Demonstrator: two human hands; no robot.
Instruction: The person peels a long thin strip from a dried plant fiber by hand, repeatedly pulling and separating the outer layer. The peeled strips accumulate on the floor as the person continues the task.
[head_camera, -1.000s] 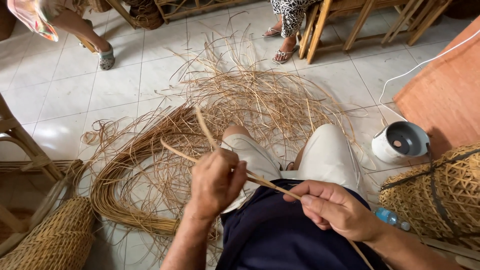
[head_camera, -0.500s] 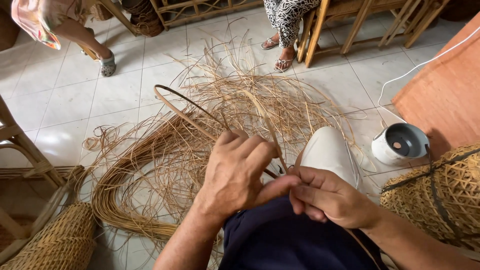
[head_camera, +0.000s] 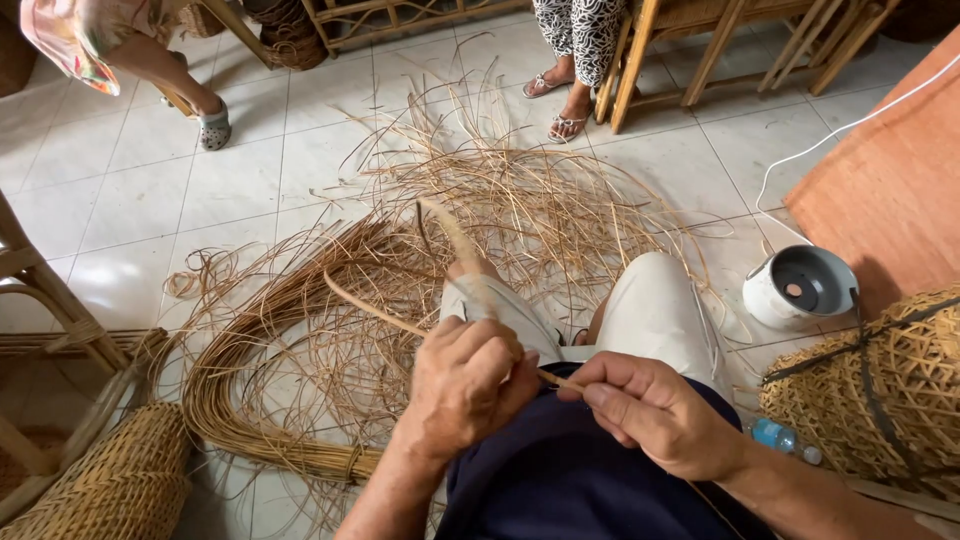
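Over the lap, the left hand (head_camera: 468, 378) is fisted round one rattan strip (head_camera: 385, 314) that the right hand (head_camera: 655, 412) pinches, above a tiled floor (head_camera: 130, 200) strewn with one loose rattan heap (head_camera: 330, 330), two woven baskets beside

The rattan strip (head_camera: 440, 330) blurs where it rises, its end seemingly hidden inside the left hand (head_camera: 470, 385)

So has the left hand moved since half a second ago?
Yes. The left hand has dropped lower and closer to the body, judged against the white pot.
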